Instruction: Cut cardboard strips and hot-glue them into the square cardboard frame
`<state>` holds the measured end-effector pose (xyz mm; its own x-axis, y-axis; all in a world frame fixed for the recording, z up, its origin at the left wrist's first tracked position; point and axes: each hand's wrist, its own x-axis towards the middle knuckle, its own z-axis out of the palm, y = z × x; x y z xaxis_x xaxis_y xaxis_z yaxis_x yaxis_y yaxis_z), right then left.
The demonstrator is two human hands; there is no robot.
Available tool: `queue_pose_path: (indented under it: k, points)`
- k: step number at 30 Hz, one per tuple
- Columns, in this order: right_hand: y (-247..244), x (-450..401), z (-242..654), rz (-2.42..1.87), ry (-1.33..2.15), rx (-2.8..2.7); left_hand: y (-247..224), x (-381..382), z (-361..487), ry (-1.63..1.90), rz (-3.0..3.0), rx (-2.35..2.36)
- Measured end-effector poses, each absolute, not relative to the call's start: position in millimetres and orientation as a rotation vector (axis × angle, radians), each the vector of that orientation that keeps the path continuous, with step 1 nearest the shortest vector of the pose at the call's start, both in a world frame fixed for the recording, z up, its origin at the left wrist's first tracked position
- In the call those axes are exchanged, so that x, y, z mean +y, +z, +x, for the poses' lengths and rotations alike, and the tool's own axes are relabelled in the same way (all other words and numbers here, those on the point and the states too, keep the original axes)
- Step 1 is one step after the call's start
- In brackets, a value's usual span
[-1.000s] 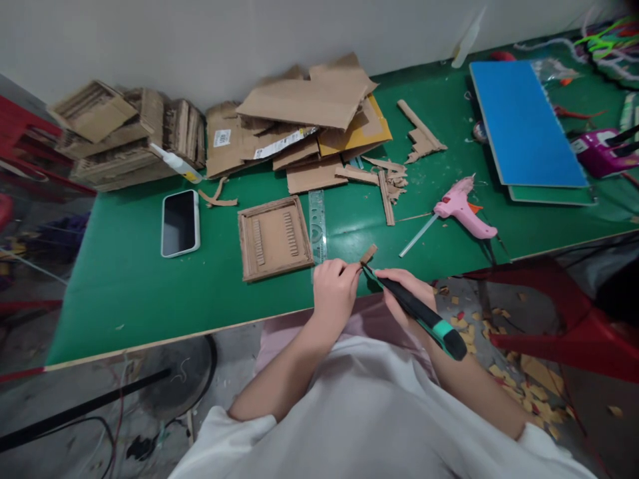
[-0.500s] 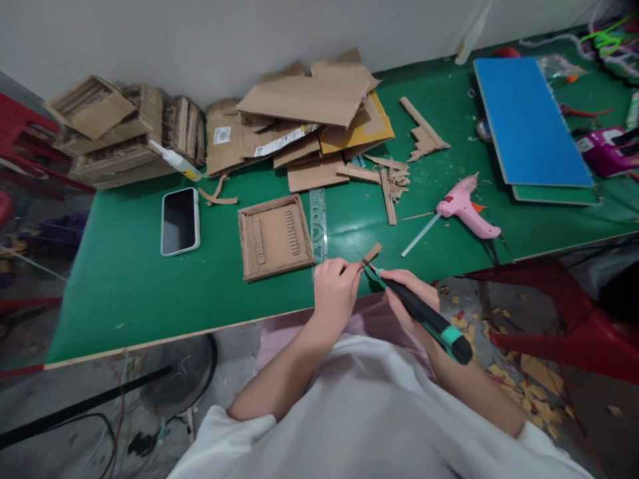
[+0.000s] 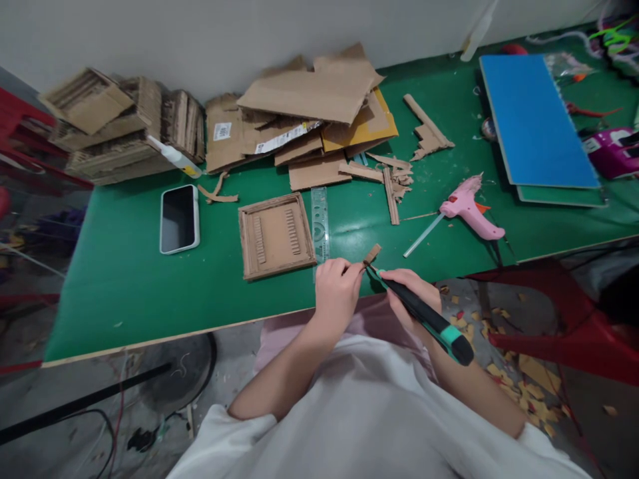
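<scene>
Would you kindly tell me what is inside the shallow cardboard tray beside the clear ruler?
Inside the shallow cardboard tray are two ridged cardboard strips, one toward the left side, one toward the right. Its floor shows between them; what lies directly beneath the strips is covered.

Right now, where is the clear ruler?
In the head view, the ruler lies near the centre, right of the cardboard tray and beyond the left hand.

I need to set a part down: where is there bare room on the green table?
Widest: the front left of the green table, in front of the phone and left of the cardboard tray. Smaller: between the ruler and loose cardboard strip, beyond the left hand. Crowded: back left to middle, under piled cardboard.
</scene>
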<state>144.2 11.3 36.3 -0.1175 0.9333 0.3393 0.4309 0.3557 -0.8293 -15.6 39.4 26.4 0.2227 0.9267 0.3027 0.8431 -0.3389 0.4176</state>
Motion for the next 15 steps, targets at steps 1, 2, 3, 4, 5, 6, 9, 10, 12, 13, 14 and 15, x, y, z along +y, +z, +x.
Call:
queue_pose_path:
  k: [1, 2, 3, 4, 5, 6, 9, 10, 12, 13, 14, 15]
  points:
    - [36.6, 11.3, 144.2, -1.225, 0.694, -1.723, 26.5, 39.3, -15.5, 0.760, 2.322, 1.700]
    - [36.7, 11.0, 144.2, -1.233, 0.694, -1.725, 26.6, 39.2, -15.5, 0.760, 2.320, 1.701]
    - [36.4, 10.5, 144.0, -1.239, 0.692, -1.720, 26.6, 39.1, -15.5, 0.760, 2.319, 1.700]
    - [36.0, 9.9, 143.6, -1.245, 0.692, -1.714, 26.5, 39.0, -15.5, 0.761, 2.318, 1.699]
    - [35.4, 9.1, 143.2, -1.254, 0.691, -1.704, 26.4, 38.8, -15.5, 0.763, 2.317, 1.698]
    - [34.7, 8.3, 142.8, -1.265, 0.691, -1.695, 26.2, 38.7, -15.5, 0.767, 2.316, 1.697]
    - [33.3, 6.5, 141.9, -1.291, 0.699, -1.673, 25.9, 38.7, -15.5, 0.767, 2.312, 1.700]
    - [33.2, 6.3, 141.8, -1.290, 0.704, -1.672, 25.9, 38.7, -15.5, 0.767, 2.312, 1.701]
    - [33.3, 6.3, 141.9, -1.274, 0.702, -1.677, 26.0, 38.8, -15.4, 0.769, 2.315, 1.702]
    - [33.5, 6.5, 142.0, -1.262, 0.695, -1.680, 26.1, 38.8, -15.3, 0.772, 2.317, 1.703]
    - [33.9, 6.8, 142.2, -1.253, 0.690, -1.684, 26.2, 38.9, -15.3, 0.773, 2.318, 1.703]
    - [34.5, 7.1, 142.3, -1.246, 0.685, -1.686, 26.2, 38.9, -15.4, 0.771, 2.318, 1.704]
